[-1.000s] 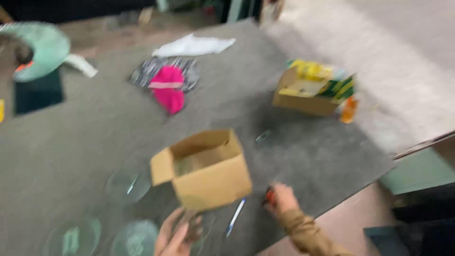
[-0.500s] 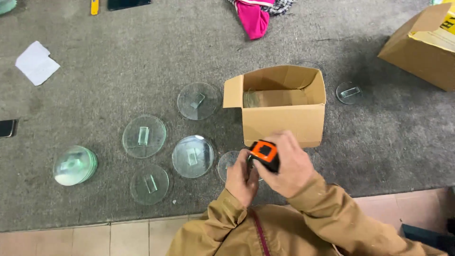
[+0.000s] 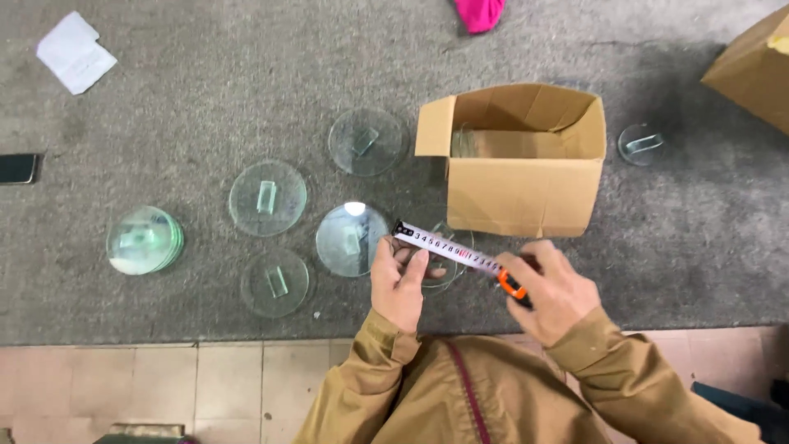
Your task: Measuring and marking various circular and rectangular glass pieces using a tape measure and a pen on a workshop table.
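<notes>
Surface: grey carpet is covering most of the view, with pale floor tiles running along the 6 o'clock edge.
Left hand: is pinching the free end of the tape blade between thumb and fingers, pulling it taut toward 10 o'clock.
Right hand: is clenching around the tape measure case, orange and black, anchoring it so the blade is staying straight.
Tape blade: is stretching between the two hands, lying across a glass disc that is partly hidden beneath it, apparently to span its width.
Cardboard box: is sitting open at 12 o'clock from the hands, flaps spread; more glass seems to be resting inside.
Loose discs: one is lying just beside the left hand at 10 o'clock; others are lying flat and apart, so each is showing singly.
Stacked discs: are piling together at 9 o'clock.
Small disc: is lying alone at 2 o'clock, past the box.
Periphery: white paper, a dark phone, pink cloth, and a second box.
</notes>
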